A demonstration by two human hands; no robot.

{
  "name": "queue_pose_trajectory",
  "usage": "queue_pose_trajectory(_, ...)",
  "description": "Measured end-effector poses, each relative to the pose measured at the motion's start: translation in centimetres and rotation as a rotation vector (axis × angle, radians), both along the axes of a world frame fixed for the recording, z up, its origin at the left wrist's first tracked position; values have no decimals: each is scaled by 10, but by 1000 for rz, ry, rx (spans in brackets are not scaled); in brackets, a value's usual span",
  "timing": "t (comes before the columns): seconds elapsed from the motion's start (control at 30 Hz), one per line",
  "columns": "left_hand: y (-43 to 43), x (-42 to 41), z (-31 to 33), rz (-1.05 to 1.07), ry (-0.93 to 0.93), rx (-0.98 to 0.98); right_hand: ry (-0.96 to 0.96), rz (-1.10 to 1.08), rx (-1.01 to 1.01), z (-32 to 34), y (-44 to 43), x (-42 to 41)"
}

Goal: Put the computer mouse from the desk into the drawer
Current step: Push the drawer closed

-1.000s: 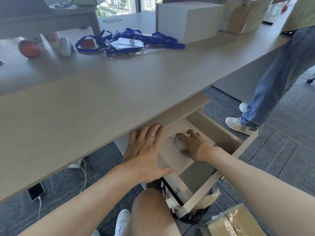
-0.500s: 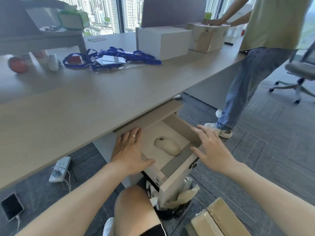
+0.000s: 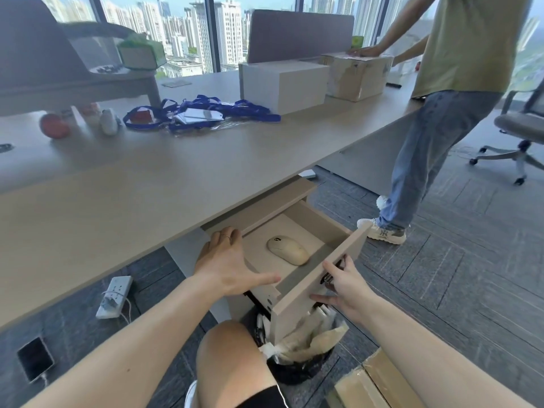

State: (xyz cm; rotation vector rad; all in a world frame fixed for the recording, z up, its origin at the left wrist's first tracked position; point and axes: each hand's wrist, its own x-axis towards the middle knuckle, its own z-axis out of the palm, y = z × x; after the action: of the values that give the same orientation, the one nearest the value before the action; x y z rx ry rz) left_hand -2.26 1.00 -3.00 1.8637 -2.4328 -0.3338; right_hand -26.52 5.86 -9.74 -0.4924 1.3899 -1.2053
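A cream computer mouse [image 3: 288, 250] lies on the floor of the pulled-out drawer [image 3: 312, 287] under the desk [image 3: 123, 189]. My left hand [image 3: 226, 265] rests flat on the drawer's left side wall, fingers spread, thumb over the near corner. My right hand [image 3: 341, 285] is at the outer face of the drawer front, fingers curled around the dark handle there. Neither hand touches the mouse.
A bin with crumpled paper [image 3: 306, 346] sits right below the drawer, beside my knee [image 3: 232, 357]. Another person [image 3: 441, 113] stands to the right by cardboard boxes [image 3: 356, 75]. Blue lanyards [image 3: 200, 113], a white box [image 3: 282, 83], a power strip [image 3: 114, 295] and a phone [image 3: 35, 359] lie around.
My right hand let go of the mouse inside the drawer, pulled out and moved to the outside of the drawer front. The mouse stays in the drawer. My view rose.
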Motion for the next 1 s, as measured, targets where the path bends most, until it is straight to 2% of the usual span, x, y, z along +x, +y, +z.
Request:
queue_pose_trajectory(0.3,-8,4,-1,-46,-32,-76,16,-21,-10,6,-42,32)
queue_pose_trajectory(0.5,-15,8,-15,-110,-77,-209,7,-21,-12,4,-73,52)
queue_pose_trajectory(0.8,-27,14,-25,-122,-82,-382,-78,-34,30,1,-113,70)
queue_pose_trajectory(1.0,-35,19,-29,-111,-24,-391,-128,-29,12,-2,-130,83)
